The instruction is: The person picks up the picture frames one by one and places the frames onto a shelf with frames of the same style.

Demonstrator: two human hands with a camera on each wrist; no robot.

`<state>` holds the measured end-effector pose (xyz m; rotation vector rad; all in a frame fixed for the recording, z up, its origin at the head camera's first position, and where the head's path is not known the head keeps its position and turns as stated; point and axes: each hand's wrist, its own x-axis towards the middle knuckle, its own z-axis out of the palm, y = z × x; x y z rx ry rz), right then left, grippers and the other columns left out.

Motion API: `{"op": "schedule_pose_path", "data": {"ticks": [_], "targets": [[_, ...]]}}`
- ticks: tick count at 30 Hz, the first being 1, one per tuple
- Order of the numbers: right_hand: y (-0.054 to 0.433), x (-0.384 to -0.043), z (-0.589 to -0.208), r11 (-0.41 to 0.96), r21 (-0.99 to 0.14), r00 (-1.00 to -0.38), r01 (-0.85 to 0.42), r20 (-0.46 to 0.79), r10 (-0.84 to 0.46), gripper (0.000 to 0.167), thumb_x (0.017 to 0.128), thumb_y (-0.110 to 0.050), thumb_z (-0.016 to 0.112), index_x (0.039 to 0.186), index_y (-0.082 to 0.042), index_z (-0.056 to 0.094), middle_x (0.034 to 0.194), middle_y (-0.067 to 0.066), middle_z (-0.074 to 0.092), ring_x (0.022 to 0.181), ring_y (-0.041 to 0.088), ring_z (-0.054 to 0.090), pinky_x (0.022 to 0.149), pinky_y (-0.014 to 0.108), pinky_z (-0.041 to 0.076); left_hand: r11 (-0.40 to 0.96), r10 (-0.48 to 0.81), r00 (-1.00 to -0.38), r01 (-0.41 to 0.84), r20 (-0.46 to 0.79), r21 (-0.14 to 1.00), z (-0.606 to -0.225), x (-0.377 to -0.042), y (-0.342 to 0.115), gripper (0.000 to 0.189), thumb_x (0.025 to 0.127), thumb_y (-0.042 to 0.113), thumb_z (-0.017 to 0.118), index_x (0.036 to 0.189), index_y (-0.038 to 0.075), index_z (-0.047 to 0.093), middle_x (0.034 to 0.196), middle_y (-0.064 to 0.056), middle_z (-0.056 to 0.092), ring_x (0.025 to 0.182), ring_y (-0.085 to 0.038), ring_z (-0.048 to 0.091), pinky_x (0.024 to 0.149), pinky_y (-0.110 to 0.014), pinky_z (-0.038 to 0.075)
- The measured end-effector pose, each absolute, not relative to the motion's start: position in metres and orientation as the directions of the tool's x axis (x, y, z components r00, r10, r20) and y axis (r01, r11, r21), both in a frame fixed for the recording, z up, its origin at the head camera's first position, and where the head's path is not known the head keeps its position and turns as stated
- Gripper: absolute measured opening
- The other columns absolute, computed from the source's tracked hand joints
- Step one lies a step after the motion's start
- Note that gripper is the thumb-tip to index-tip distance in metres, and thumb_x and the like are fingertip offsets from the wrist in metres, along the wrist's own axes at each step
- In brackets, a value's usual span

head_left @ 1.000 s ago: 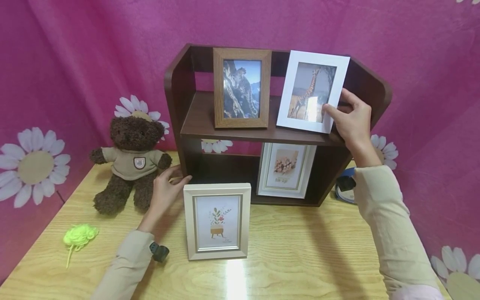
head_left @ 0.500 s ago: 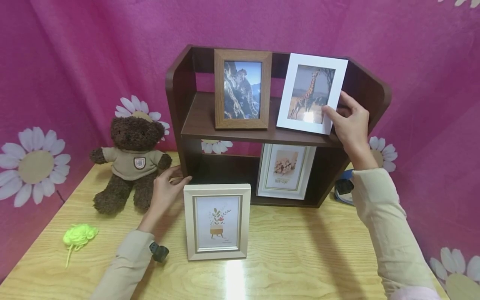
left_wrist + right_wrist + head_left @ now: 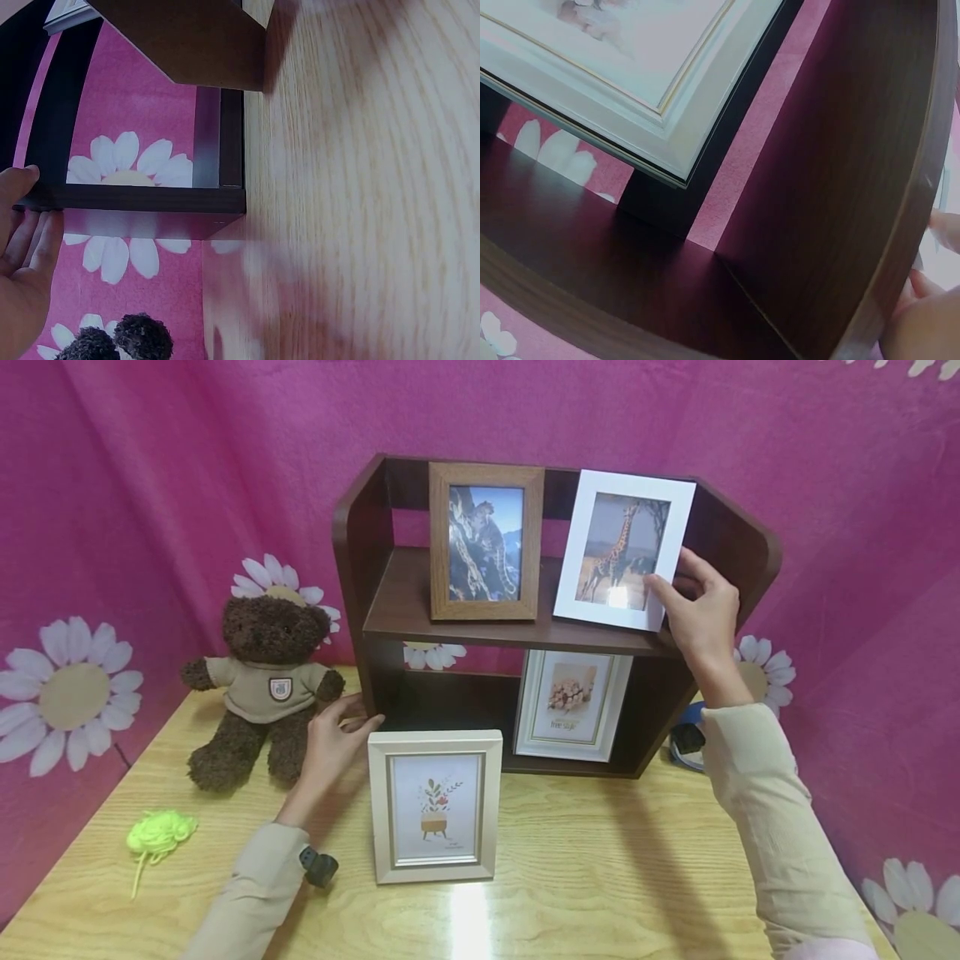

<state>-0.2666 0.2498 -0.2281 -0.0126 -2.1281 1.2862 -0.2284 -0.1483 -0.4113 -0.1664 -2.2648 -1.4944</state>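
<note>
My right hand (image 3: 703, 618) pinches the right edge of a white picture frame (image 3: 567, 552) with a giraffe photo, thumb in front. That frame stands slightly tilted on the top board of a dark brown shelf (image 3: 465, 632). Left of it, a wooden picture frame (image 3: 486, 610) with a leopard photo stands upright. My left hand (image 3: 332, 745) grips the shelf's left side panel (image 3: 142, 196), with the thumb on one side and fingers on the other in the left wrist view. A cream picture frame (image 3: 381, 810) with a plant print stands on the table before the shelf.
A silvery-white picture frame (image 3: 527, 710) leans inside the lower compartment, on the right. A brown teddy bear (image 3: 258, 693) sits left of the shelf, behind bright yellow-green yarn (image 3: 160, 832). A blue object (image 3: 688, 735), partly hidden, lies right of the shelf on the wooden table (image 3: 585, 877).
The top of the white frame and my right hand have shifted slightly left. The whole head view has drifted a little. My left hand keeps its place on the shelf.
</note>
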Motion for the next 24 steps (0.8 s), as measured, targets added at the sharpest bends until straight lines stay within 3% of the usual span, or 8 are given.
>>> {"op": "schedule_pose_path", "data": {"ticks": [8, 13, 17, 24], "targets": [[0.250, -0.261, -0.229, 0.499, -0.817, -0.793, -0.289, 0.497, 0.353, 0.045, 0.084, -0.017, 0.072, 0.127, -0.009, 0.062, 0.106, 0.000, 0.068, 0.084, -0.003, 0.058, 0.069, 0.007, 0.048, 0.420, -0.134, -0.904, 0.319, 0.406, 0.850, -0.411, -0.228, -0.148, 0.037, 0.079, -0.002, 0.074, 0.113, -0.010, 0.062, 0.104, -0.027, 0.066, 0.096, -0.036, 0.065, 0.082, -0.027, 0.058], [0.252, -0.254, -0.230, 0.471, -0.834, -0.804, -0.286, 0.476, 0.356, 0.044, 0.086, -0.014, 0.069, 0.128, -0.007, 0.060, 0.116, 0.004, 0.066, 0.091, 0.001, 0.057, 0.082, 0.011, 0.051, 0.425, -0.134, -0.903, 0.321, 0.409, 0.847, -0.412, -0.228, -0.148, 0.037, 0.079, -0.002, 0.074, 0.113, -0.009, 0.062, 0.103, -0.027, 0.066, 0.096, -0.036, 0.066, 0.082, -0.028, 0.058], [0.252, -0.249, -0.231, 0.439, -0.847, -0.812, -0.300, 0.468, 0.350, 0.044, 0.086, -0.012, 0.068, 0.128, -0.005, 0.059, 0.113, 0.001, 0.064, 0.095, 0.003, 0.057, 0.092, 0.016, 0.051, 0.422, -0.134, -0.901, 0.325, 0.413, 0.846, -0.412, -0.229, -0.148, 0.037, 0.079, -0.002, 0.074, 0.113, -0.009, 0.062, 0.103, -0.027, 0.066, 0.096, -0.036, 0.066, 0.081, -0.027, 0.058], [0.251, -0.233, -0.235, 0.428, -0.839, -0.799, -0.335, 0.494, 0.343, 0.041, 0.086, -0.011, 0.069, 0.125, -0.003, 0.061, 0.105, -0.009, 0.065, 0.095, 0.002, 0.058, 0.093, 0.015, 0.050, 0.430, -0.132, -0.895, 0.335, 0.426, 0.838, -0.412, -0.228, -0.149, 0.037, 0.079, -0.001, 0.074, 0.113, -0.009, 0.062, 0.103, -0.027, 0.066, 0.095, -0.036, 0.066, 0.080, -0.028, 0.058]]}}
